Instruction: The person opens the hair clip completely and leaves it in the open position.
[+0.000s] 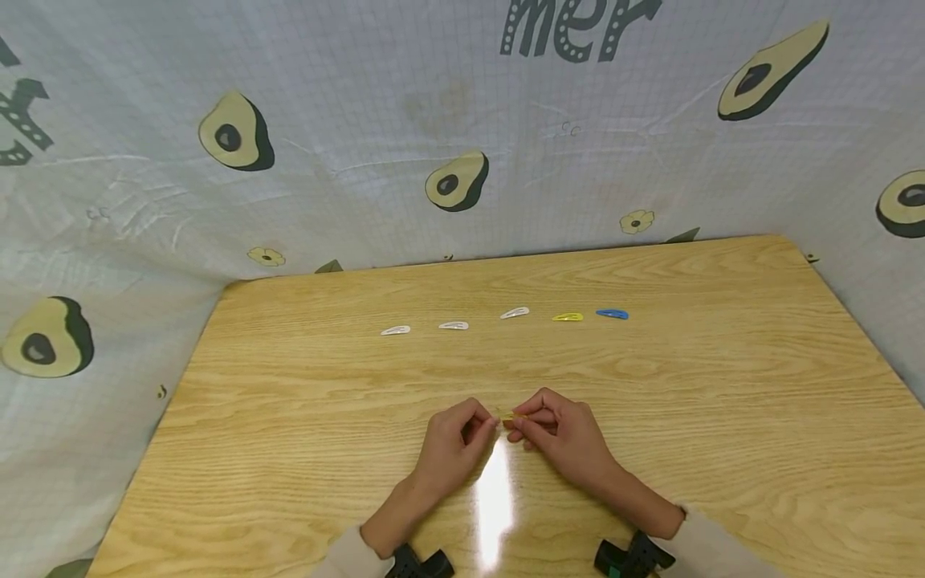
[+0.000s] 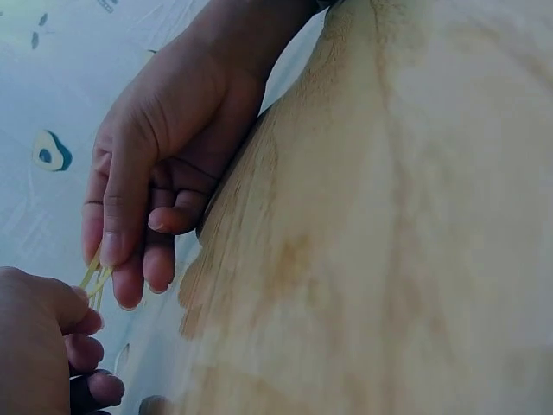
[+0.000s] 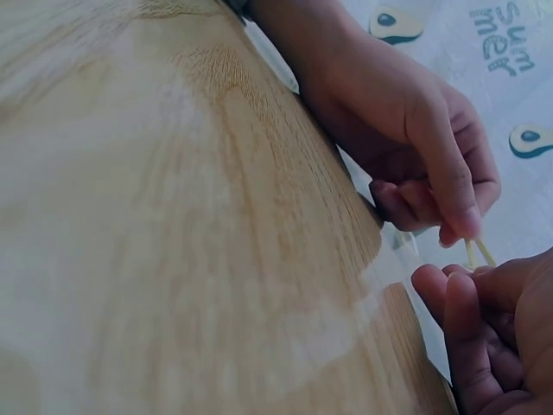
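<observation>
1. Nearest: two sleeves point(image 1: 723, 550), each with one black wrist device point(image 1: 419, 564) at the cuff. Should a forearm drop or swing, a device might scrape the desk point(image 1: 289, 449), jolting the grip; this is a judgement.

2. Beyond the cuffs, two hands. The left hand point(image 1: 450, 449) pinches one end of a small yellow clip between thumb and fingers; the right hand point(image 1: 571, 441) pinches the other end, likewise narrow, the remaining fingers curled.

3. The held clip point(image 2: 103, 279) — one item, between the two sets of fingertips, above the near middle of the desk. The wrist views show its thin strips standing apart. Likely faults: the strips could snap together and nip a fingertip; uneven pulling could twist or bend them; so slight a purchase could let the clip spring away. A glare patch point(image 1: 495, 506) just nearer than the hands might make a dropped clip hard to see.

4. Farther off, a loose row of five clips, well apart from the hands. From left to right: three white — first point(image 1: 395, 330), second point(image 1: 454, 326), third point(image 1: 515, 312) — then one yellow point(image 1: 568, 317) and one blue point(image 1: 612, 314). With the held one, six clips in all, two of them yellow. A careless reach could scatter the row.

5. Farthest: one printed sheet point(image 1: 347, 104) behind the desk, bearing five plainly visible avocado halves and two yellow flowers.
</observation>
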### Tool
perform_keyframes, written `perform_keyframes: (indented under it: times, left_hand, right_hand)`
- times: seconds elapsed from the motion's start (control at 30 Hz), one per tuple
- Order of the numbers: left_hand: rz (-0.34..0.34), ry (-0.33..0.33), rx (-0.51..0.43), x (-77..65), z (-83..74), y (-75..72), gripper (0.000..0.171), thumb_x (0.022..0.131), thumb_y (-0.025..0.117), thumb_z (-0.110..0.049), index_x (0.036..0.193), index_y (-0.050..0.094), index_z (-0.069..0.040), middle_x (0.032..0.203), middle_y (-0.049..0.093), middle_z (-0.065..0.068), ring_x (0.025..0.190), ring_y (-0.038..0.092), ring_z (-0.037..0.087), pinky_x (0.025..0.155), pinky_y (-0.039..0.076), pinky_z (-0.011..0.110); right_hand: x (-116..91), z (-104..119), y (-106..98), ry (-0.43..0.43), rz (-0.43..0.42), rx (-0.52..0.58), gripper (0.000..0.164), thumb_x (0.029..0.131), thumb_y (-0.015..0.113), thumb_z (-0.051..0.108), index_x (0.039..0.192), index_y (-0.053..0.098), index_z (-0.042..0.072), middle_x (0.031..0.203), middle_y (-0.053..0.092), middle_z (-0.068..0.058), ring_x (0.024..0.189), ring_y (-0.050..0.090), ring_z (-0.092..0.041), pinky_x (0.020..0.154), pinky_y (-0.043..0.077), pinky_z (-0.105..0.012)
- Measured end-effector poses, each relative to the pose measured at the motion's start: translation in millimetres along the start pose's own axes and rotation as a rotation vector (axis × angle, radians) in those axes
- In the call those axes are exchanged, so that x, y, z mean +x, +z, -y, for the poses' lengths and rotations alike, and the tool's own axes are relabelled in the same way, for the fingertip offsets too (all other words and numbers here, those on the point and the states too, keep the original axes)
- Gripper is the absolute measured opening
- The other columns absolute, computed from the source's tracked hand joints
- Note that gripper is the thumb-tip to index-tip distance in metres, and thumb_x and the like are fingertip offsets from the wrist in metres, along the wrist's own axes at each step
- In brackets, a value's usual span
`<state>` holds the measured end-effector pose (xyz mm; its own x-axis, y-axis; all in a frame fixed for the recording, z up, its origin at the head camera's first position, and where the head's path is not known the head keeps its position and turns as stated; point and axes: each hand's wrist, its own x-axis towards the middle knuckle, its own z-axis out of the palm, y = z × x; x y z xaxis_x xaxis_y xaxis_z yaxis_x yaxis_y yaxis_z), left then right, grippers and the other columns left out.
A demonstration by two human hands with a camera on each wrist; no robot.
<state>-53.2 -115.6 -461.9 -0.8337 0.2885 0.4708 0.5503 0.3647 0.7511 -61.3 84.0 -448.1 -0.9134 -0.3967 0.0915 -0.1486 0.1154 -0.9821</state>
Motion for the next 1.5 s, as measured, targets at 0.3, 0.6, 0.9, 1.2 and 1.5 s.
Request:
perform_keyframes:
  times: [0.3, 0.6, 0.9, 1.2, 1.5]
  left_hand:
    - [-0.082, -0.007, -0.041, 7.5, -13.9, -10.7, 0.014, 0.080, 0.069, 0.013, 0.085, 0.063, 0.002, 0.067, 0.060, 0.006, 0.050, 0.042, 0.010, 0.043, 0.037, 0.022]
    - [-0.087, -0.076, -0.007, 16.1, -37.3, -40.4, 0.011, 0.079, 0.068, 0.015, 0.084, 0.065, 0.006, 0.072, 0.063, 0.013, 0.053, 0.044, 0.015, 0.047, 0.039, 0.025]
    - [-0.115, -0.057, 0.075, 16.7, -27.1, -66.6, 0.012, 0.079, 0.069, 0.013, 0.084, 0.066, 0.003, 0.071, 0.063, 0.009, 0.053, 0.043, 0.012, 0.046, 0.036, 0.026]
    - [-0.147, -0.026, 0.130, 15.1, -20.7, -89.7, 0.016, 0.076, 0.071, 0.015, 0.084, 0.067, 0.001, 0.070, 0.062, 0.006, 0.054, 0.045, 0.014, 0.047, 0.037, 0.027]
    - [-0.198, -0.081, 0.201, 16.0, -16.0, -110.0, 0.014, 0.076, 0.072, 0.012, 0.084, 0.069, 0.001, 0.069, 0.061, 0.006, 0.056, 0.046, 0.014, 0.048, 0.037, 0.026]
  right_hand:
    - [5, -2, 6, -0.048, -0.023, 0.028, 0.010, 0.089, 0.067, 0.009, 0.097, 0.062, 0.004, 0.084, 0.072, -0.007, 0.073, 0.070, -0.021, 0.058, 0.055, -0.033]
    - [22, 7, 20, -0.059, -0.033, -0.005, 0.012, 0.087, 0.070, 0.010, 0.093, 0.062, 0.005, 0.080, 0.072, -0.007, 0.070, 0.070, -0.020, 0.063, 0.055, -0.031]
    - [42, 14, 41, -0.099, -0.046, -0.017, 0.011, 0.087, 0.070, 0.014, 0.091, 0.062, 0.008, 0.081, 0.072, -0.006, 0.068, 0.069, -0.019, 0.063, 0.055, -0.029]
    - [58, 22, 61, -0.091, -0.033, 0.030, 0.009, 0.090, 0.067, 0.015, 0.094, 0.063, 0.008, 0.086, 0.072, -0.010, 0.074, 0.070, -0.019, 0.064, 0.055, -0.033]
    - [74, 30, 80, -0.116, -0.026, 0.050, 0.009, 0.092, 0.062, 0.011, 0.099, 0.063, 0.005, 0.091, 0.072, -0.007, 0.075, 0.070, -0.018, 0.063, 0.055, -0.035]
